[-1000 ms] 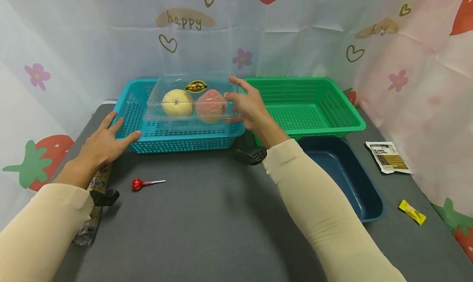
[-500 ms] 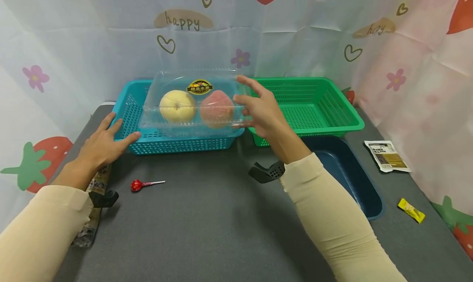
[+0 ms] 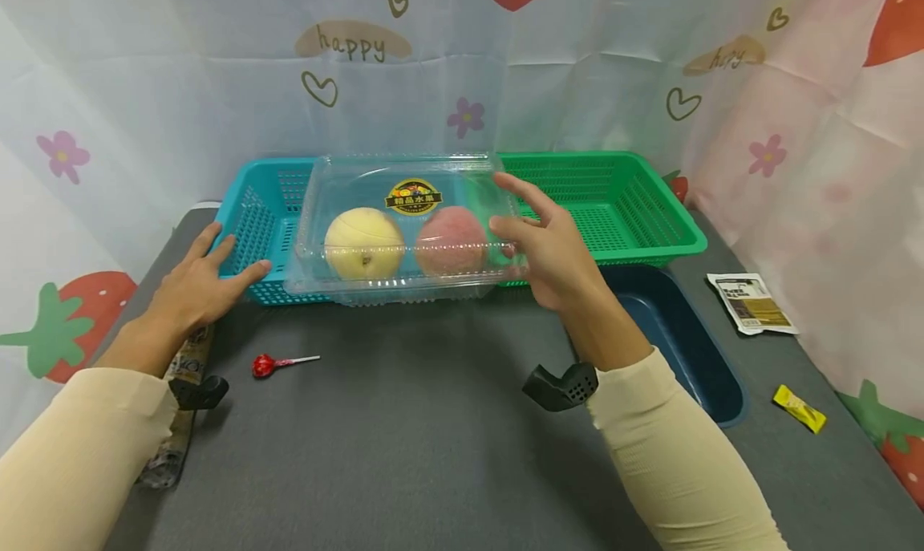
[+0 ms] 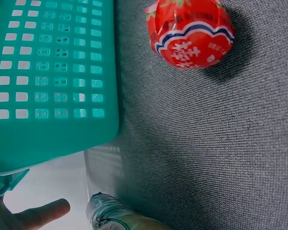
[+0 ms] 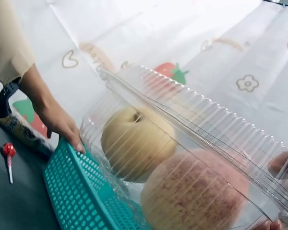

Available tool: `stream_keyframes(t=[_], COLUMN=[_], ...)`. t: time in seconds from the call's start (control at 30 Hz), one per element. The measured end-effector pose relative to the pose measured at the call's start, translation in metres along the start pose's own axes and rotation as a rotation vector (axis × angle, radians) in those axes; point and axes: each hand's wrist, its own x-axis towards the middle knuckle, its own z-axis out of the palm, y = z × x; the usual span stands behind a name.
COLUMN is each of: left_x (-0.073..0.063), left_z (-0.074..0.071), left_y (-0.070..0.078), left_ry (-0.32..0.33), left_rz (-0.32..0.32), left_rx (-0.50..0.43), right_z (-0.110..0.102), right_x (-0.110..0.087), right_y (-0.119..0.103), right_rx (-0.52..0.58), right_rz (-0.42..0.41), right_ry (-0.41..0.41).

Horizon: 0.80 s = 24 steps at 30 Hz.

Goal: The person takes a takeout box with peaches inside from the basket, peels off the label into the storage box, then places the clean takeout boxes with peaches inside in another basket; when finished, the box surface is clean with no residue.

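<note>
My right hand [image 3: 552, 246] grips the right end of a clear plastic fruit box [image 3: 404, 286], index finger over its top edge. Through the ribbed plastic show a pale yellow peach [image 5: 138, 143] and a pink peach [image 3: 451, 242]; a black and gold label [image 3: 414, 198] is on the lid. The box hangs over the front of a blue perforated basket [image 3: 249, 202]. At that basket's left front corner rests my left hand [image 3: 198, 282], fingers spread along the rim, thumb toward the inside. A red lollipop [image 3: 265, 366] lies on the table near it.
A green basket [image 3: 682, 230] stands at back right, with a dark blue tray [image 3: 678, 342] in front of it. Farther right lie a white and brown packet [image 3: 752, 304] and a yellow wrapped sweet [image 3: 800, 409]. A long packet [image 3: 168, 463] lies under the left forearm.
My right hand has brought the fruit box out of the blue basket, toward me and to the right. The left hand has stayed at the basket's corner.
</note>
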Motion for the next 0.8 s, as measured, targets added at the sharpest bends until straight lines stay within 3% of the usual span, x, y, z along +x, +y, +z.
stream_keyframes(t=[0.2,0.8], left_x=[-0.002,-0.001], left_z=[0.001,0.0], left_y=[-0.004,-0.001], left_ry=[0.004,0.001], left_rz=[-0.002,0.004], left_rx=[-0.003,-0.011], right_z=[-0.01,-0.033], right_x=[-0.021,-0.069], right_y=[0.011,0.05], right_rx=[-0.007,0.09], right_rz=[-0.039,-0.057], right_ry=[-0.006,-0.006])
